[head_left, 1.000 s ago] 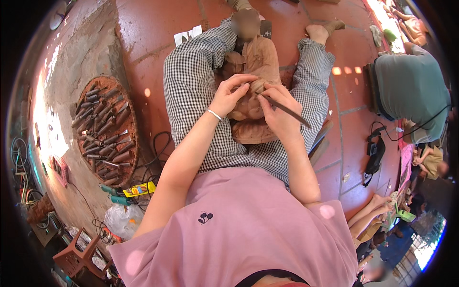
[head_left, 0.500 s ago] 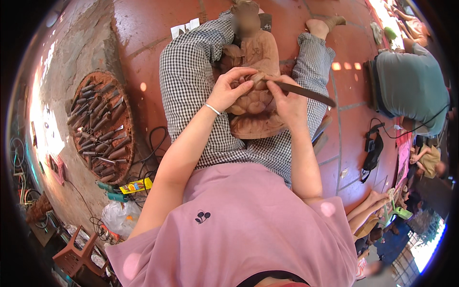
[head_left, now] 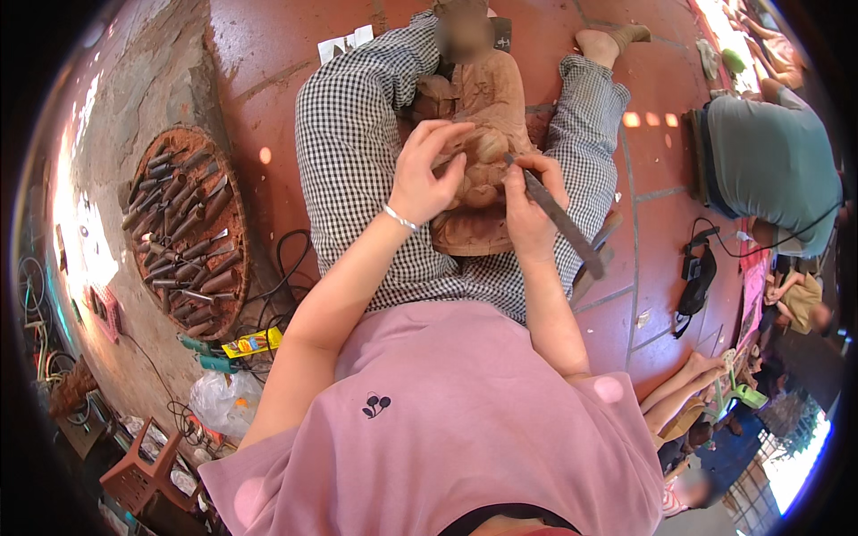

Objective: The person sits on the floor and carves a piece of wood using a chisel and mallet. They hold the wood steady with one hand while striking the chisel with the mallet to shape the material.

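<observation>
A carved brown wooden figure (head_left: pixel 493 94) lies between my legs, its round base (head_left: pixel 474 234) nearest me and its top pointing away. My left hand (head_left: pixel 420 179) is at the left side of the carving's rounded middle, thumb and fingers apart, with nothing visible in it. On the right, my right hand (head_left: pixel 531 210) grips a long, flat, dark file-like tool (head_left: pixel 568 229). Its narrow end points at the carving's rounded forms, while the wider end sticks out to the lower right. Whether the tip touches the wood I cannot tell.
At left, a round tray (head_left: pixel 239 188) bears several dark-handled carving tools. Near it are cables, a yellow packet (head_left: pixel 252 343) and a clear plastic bag (head_left: pixel 223 402). A black pouch (head_left: pixel 695 281) lies on the red tiles at right, beyond which a person in a grey-green shirt (head_left: pixel 769 161) bends over.
My left hand has drawn slightly back from the carving and spread its thumb. My right hand has moved a little nearer me, and the tool has swung more steeply toward me.
</observation>
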Tool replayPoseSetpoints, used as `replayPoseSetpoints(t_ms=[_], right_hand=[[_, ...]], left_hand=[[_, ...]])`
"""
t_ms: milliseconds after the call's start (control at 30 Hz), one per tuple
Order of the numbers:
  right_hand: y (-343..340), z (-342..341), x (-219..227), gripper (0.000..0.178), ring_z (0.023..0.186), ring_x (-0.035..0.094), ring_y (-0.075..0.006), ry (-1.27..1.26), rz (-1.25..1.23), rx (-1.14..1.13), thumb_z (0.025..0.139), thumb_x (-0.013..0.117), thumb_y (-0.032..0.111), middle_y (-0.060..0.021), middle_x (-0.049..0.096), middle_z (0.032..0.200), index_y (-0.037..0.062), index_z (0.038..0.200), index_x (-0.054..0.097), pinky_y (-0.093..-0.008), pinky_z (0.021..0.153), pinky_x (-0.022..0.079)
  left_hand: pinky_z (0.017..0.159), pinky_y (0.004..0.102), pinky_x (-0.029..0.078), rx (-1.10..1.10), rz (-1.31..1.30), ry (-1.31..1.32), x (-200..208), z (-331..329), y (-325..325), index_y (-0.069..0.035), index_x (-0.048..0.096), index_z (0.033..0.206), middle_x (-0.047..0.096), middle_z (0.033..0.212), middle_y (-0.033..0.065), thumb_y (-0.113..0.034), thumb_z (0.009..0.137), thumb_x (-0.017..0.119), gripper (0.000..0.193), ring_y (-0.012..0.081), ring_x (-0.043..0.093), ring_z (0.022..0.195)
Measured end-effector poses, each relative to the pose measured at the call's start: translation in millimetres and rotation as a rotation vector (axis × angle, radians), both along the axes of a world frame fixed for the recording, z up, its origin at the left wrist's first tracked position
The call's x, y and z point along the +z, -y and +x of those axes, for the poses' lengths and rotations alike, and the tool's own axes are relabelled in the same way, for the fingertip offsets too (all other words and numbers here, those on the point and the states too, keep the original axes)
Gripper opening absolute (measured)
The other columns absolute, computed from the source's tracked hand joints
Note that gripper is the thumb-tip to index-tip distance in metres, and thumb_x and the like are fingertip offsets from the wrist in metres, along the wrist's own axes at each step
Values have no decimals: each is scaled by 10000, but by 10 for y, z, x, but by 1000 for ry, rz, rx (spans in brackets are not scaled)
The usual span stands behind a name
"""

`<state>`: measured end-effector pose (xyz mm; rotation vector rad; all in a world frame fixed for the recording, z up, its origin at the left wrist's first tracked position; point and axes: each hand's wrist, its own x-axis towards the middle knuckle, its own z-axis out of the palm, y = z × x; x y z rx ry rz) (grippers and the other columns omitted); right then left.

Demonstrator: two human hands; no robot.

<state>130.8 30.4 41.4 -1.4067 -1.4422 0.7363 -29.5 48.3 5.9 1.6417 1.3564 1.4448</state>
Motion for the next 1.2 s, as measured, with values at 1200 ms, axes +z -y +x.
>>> replayPoseSetpoints(t_ms=[1200], right_hand=[[-15,-194,-78,331,752,632,-250,392,360,57,594,714,1,-62,640,821,41,922,706,-345,669,533]], left_hand=[[578,334,511,-58,37,-113,498,140,621,35,641,1004,582,829,147,60,763,599,245,275,600,655]])
